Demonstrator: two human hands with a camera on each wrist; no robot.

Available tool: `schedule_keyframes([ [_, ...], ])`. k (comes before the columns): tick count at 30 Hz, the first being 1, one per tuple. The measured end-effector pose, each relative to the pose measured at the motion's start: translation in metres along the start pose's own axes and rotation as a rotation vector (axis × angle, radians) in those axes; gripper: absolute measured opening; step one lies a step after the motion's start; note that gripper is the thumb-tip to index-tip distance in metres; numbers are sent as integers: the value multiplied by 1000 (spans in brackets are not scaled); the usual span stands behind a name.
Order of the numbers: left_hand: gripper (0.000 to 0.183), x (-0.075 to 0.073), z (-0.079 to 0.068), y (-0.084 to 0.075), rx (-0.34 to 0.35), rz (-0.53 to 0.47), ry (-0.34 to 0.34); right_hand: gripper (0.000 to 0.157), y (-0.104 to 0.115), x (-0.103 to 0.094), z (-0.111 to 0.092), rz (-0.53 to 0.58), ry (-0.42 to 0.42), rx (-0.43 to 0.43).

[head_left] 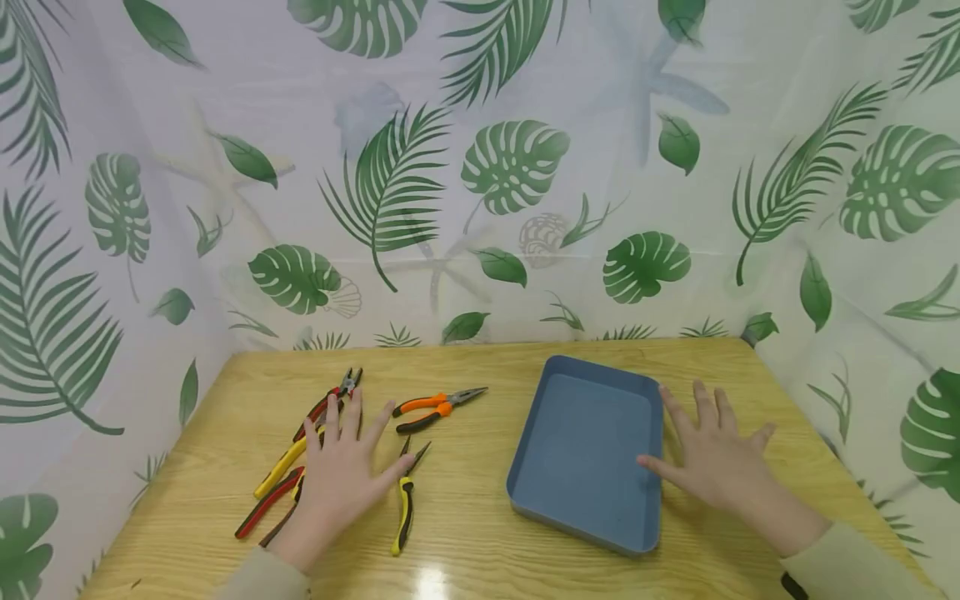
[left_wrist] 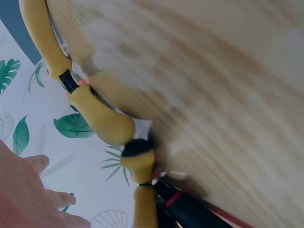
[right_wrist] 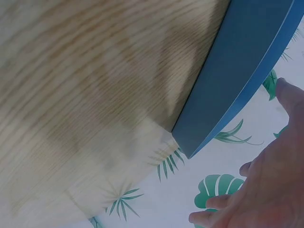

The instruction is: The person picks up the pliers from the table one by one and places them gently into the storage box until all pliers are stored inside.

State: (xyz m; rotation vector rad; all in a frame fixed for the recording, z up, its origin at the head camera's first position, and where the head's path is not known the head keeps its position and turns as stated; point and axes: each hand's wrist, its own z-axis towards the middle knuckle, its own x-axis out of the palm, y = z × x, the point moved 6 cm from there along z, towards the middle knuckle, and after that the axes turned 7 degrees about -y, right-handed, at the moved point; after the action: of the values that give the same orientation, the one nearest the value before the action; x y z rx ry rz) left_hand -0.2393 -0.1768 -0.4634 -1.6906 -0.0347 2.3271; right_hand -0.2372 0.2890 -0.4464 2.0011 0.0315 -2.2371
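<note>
Possibly we snag several pliers (head_left: 282,468), crowded as they are beneath our spread left hand (head_left: 341,468), or nudge the tray (head_left: 585,458) with our spread right hand (head_left: 712,460) beside it.

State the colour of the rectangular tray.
The rectangular tray is greyish blue, shown best in the head view.

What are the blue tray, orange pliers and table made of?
Blue tray: probably matte plastic, evenly coloured with rounded corners. Orange pliers: dull grey jaws, likely steel; smooth, colourful handles, perhaps plastic or rubber. Table: wood or wood-look, slightly shiny, showing grain and glare.
</note>
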Motion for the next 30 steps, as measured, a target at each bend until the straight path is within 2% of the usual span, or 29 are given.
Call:
schedule_keyframes([
  [10, 83, 7, 10, -25, 54, -38, -6, 111, 0, -5, -4, -16, -15, 5],
  [19, 83, 14, 16, -47, 102, -31, 6, 111, -8, 3, -9, -7, -23, 1],
  [25, 82, 20, 18, -61, 99, -65, 52, 108, -5, 7, -11, 6, -27, -7],
  [30, 81, 23, 21, -77, 140, -81, 58, 107, -7, 9, -15, 0, -21, 2],
])
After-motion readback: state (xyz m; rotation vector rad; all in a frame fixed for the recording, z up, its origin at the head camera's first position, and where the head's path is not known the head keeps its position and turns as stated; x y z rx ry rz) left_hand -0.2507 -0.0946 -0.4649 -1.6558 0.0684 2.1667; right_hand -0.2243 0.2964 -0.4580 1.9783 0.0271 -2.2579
